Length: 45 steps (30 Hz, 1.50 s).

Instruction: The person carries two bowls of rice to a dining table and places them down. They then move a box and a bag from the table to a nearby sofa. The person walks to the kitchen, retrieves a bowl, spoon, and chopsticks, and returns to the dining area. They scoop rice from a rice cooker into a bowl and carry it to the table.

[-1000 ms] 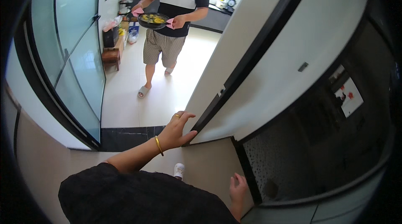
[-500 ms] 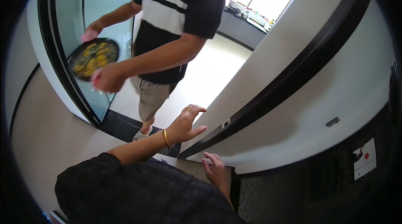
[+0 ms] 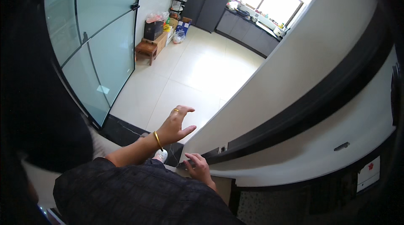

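Observation:
My left hand (image 3: 171, 127) is held out over the doorway, fingers and thumb apart and slightly curved, holding nothing. It wears a gold ring (image 3: 176, 110), and a gold bracelet (image 3: 158, 141) circles the wrist. Lower and to the right, my right hand (image 3: 198, 168) is also empty, its fingers loosely bent and apart. It is nearest to the dark door frame (image 3: 240, 147), though I cannot tell if it touches. At the left edge a person in dark clothing (image 3: 50, 120) is very close and blurred; that person's hands are hidden.
A glass door (image 3: 105, 48) stands at the left. Beyond the dark stone threshold (image 3: 120, 130) lies a tiled floor (image 3: 189, 69). Farther back are a wooden stool (image 3: 146, 49), boxes (image 3: 153, 29), a tall grey cabinet (image 3: 206, 2) and a kitchen counter (image 3: 240, 25) below a window.
The person carrying a dark plate of yellow and green food has passed from the doorway to the left edge; the plate is out of sight. My hands stay open, shifted slightly left in view.

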Each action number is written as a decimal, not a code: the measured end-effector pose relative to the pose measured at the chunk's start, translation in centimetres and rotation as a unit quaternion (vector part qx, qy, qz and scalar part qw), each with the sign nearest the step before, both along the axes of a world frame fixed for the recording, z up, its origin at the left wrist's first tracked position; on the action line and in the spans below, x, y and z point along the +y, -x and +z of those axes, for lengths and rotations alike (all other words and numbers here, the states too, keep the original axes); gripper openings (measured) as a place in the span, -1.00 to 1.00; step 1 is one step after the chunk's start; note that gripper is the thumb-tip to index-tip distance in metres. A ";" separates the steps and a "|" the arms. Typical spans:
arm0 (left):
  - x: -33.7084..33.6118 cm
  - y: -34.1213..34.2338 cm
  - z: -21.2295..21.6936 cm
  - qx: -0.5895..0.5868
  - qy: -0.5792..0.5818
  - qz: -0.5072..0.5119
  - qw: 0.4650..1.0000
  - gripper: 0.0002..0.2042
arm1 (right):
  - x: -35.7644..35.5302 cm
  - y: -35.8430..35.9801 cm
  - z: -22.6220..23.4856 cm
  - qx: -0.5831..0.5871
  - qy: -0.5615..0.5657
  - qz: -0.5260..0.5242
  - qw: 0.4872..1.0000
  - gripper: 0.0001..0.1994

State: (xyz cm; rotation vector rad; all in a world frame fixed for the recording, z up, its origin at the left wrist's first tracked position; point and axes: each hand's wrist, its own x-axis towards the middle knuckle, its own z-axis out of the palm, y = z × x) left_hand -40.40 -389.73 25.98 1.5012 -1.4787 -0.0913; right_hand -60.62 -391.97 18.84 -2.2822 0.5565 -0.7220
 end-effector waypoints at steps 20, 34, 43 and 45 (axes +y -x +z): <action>-24.5 -34.2 -3.3 0.036 -0.118 -0.077 0.989 -0.55 | -26.7 -24.3 3.9 -0.027 0.141 -0.383 0.912 -0.78; -51.6 -36.4 -5.9 0.032 -0.144 -0.243 0.959 -0.55 | -46.0 -14.7 14.5 0.002 0.338 -0.784 0.521 -0.31; -71.9 -39.0 -4.5 0.051 -0.142 -0.230 0.962 -0.55 | -52.6 -6.9 27.0 0.473 0.166 -0.865 0.004 -0.30; -75.3 -40.4 -5.4 0.066 -0.189 -0.205 0.958 -0.54 | -54.0 -7.2 27.3 0.516 0.100 -0.849 -0.050 -0.30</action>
